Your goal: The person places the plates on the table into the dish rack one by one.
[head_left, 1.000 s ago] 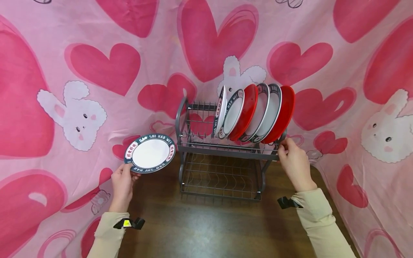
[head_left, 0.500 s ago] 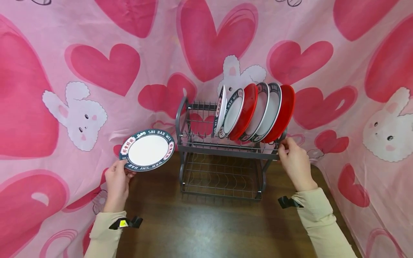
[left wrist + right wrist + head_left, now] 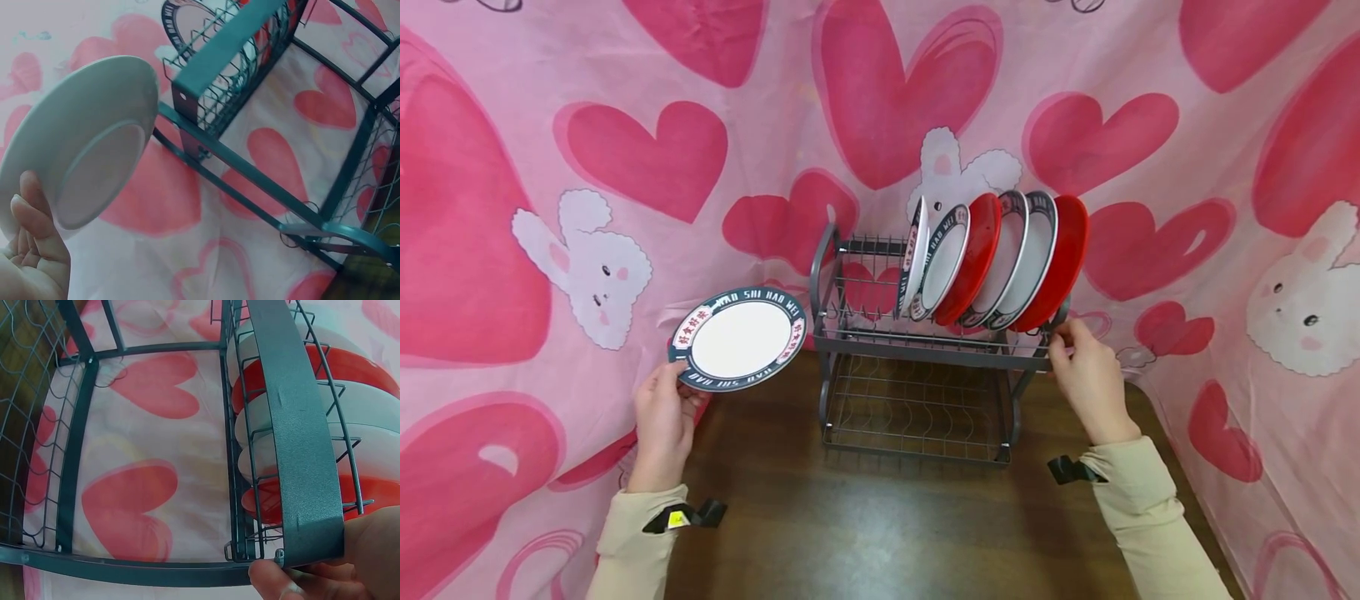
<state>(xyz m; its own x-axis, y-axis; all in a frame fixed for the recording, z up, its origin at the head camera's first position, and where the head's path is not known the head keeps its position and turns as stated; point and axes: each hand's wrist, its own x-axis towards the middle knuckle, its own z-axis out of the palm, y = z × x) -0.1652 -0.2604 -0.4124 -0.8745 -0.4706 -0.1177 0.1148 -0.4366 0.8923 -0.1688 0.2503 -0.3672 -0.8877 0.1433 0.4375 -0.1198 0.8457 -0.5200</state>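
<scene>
My left hand pinches the lower left rim of a white plate with a dark patterned border, holding it in the air left of the rack. In the left wrist view the pale underside of that plate faces the camera, fingers beneath its edge. My right hand grips the front right corner of the grey two-tier dish rack; the right wrist view has its thumb and fingers around the rack's corner bar. Several plates stand on edge in the upper tier's right part, among them a red plate at the far right.
The upper tier's left slots hold no plate. Below, the lower wire tier shows only bare wires. A brown wooden table bears the rack, and a pink heart-patterned cloth hangs behind and at both sides.
The left hand has shifted a little left and up with the white plate, which now faces the head camera more. The right hand stays at the rack's corner.
</scene>
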